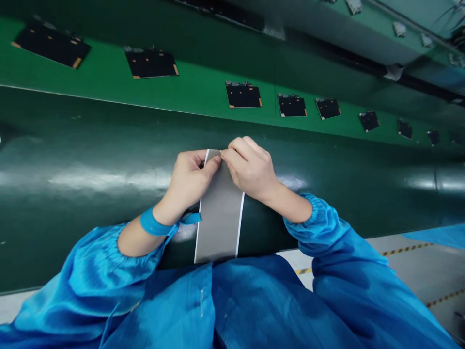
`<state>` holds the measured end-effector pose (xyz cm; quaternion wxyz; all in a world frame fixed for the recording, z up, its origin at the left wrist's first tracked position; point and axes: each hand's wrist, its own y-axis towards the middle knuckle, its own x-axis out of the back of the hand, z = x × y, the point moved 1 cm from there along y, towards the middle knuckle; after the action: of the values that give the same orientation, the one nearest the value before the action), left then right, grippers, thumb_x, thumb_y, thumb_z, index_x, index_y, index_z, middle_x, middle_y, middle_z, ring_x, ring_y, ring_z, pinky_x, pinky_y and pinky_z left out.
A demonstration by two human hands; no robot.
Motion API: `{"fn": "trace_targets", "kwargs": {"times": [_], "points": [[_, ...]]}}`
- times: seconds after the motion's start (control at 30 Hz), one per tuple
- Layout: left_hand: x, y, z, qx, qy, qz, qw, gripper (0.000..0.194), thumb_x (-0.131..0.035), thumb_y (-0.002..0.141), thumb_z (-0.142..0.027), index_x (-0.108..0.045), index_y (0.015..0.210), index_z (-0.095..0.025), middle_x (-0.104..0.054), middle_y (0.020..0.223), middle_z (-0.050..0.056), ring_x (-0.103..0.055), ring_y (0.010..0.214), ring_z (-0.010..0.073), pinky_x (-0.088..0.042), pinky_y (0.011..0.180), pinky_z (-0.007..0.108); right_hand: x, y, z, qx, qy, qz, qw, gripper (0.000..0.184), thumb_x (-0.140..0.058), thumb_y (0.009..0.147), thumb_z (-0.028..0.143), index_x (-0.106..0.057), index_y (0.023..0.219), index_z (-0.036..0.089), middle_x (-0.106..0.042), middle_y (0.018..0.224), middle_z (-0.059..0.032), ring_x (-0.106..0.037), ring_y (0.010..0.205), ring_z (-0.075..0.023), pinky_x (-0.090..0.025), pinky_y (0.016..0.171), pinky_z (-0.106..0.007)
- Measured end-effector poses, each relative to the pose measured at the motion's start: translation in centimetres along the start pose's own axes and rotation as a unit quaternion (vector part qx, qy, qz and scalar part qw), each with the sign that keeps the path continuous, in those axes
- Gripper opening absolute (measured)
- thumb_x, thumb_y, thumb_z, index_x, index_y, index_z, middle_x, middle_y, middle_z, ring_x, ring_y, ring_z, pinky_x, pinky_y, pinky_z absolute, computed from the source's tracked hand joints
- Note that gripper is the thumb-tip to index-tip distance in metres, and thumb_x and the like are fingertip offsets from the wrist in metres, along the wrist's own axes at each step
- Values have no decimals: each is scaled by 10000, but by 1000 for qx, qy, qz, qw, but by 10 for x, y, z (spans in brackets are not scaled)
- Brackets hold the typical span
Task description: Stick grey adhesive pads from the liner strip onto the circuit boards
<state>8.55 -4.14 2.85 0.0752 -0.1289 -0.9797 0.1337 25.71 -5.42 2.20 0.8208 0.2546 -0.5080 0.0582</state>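
Observation:
A long grey sheet [221, 218] with white side edges stretches from my fingers down to the front of my blue smock. My left hand [192, 177] grips its upper left part, thumb on top and the other fingers behind. At the top edge, my right hand [250, 167] is closed in a pinch, its fingertips meeting close to the left thumb. Whatever lies between those right fingertips is too small to make out. Around my left wrist is a blue strap [156, 222], its loose end touching the sheet's left edge.
Beyond the dark green bench [90, 140] runs a bright green strip [203, 92]. Several flat black panels with orange tabs lie along it, among them a near panel [244, 95] and a left panel [152, 63]. A dark rail [232, 17] crosses above.

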Motion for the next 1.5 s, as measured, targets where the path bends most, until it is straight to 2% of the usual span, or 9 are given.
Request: {"fn": "trace_targets", "kwargs": {"times": [0.1, 0.2, 0.33, 0.43, 0.53, 0.6, 0.7, 0.8, 1.5], "points": [[0, 1, 1, 1, -9, 9, 1000, 302, -708, 861, -417, -669, 671, -186, -596, 620, 12, -462, 531, 128, -327, 464, 252, -1, 1, 1, -6, 40, 4, 999, 187, -492, 1089, 200, -550, 913, 224, -599, 979, -77, -572, 927, -223, -445, 736, -354], [0, 1, 1, 9, -14, 21, 1000, 281, -705, 856, -419, -711, 713, -177, -626, 636, 23, -489, 529, 135, -353, 468, 253, -3, 4, -8, -39, 154, -1, 987, 161, -526, 1078, 262, -510, 921, 228, -579, 946, -47, -566, 842, -185, -468, 712, -330], [0, 1, 2, 15, -11, 15, 1000, 288, -709, 856, -431, -723, 718, -179, -647, 637, 33, -515, 523, 147, -369, 463, 256, -3, 20, -54, -91, 262, -31, 960, 272, -473, 1125, 461, -500, 960, 247, -561, 895, -28, -549, 790, -182, -511, 722, -343], [0, 1, 5, 19, -11, 19, 1000, 305, -724, 854, -458, -735, 730, -180, -679, 658, 48, -561, 546, 169, -403, 472, 264, 4, 47, -106, -82, 210, -17, 974, 368, -514, 1094, 591, -495, 930, 262, -573, 913, -42, -564, 869, -223, -533, 819, -399], [0, 1, 7, 24, -19, 24, 999, 321, -736, 853, -482, -757, 757, -177, -713, 696, 63, -599, 574, 184, -435, 485, 270, 8, 73, -145, -63, 113, 60, 990, 387, -591, 1053, 594, -480, 871, 271, -598, 940, -63, -563, 925, -255, -520, 892, -435], [1, 1, 7, 25, -20, 23, 999, 330, -749, 850, -495, -763, 767, -175, -724, 713, 68, -607, 579, 186, -445, 492, 272, 8, 84, -159, -54, 60, 118, 990, 348, -584, 1059, 535, -476, 860, 270, -612, 962, -77, -563, 936, -266, -508, 896, -438], [2, 1, 6, 30, -21, 21, 999, 350, -763, 846, -516, -763, 777, -173, -725, 715, 70, -610, 571, 190, -443, 485, 275, 8, 89, -165, -49, -1, 178, 983, 267, -537, 1071, 427, -483, 869, 260, -627, 993, -90, -566, 931, -272, -490, 886, -434], [1, 1, 6, 32, -19, 24, 999, 358, -759, 849, -522, -758, 774, -171, -722, 707, 68, -610, 570, 190, -446, 482, 274, 9, 88, -165, -52, -36, 200, 978, 208, -511, 1067, 365, -494, 893, 253, -636, 1027, -99, -573, 932, -276, -476, 880, -429], [1, 0, 5, 25, 4, 30, 999, 341, -728, 869, -511, -758, 778, -184, -722, 706, 55, -605, 586, 188, -451, 492, 275, 28, 66, -189, -67, -62, 198, 976, 172, -501, 1028, 260, -448, 865, 239, -620, 976, -109, -566, 914, -268, -494, 881, -424]]}}
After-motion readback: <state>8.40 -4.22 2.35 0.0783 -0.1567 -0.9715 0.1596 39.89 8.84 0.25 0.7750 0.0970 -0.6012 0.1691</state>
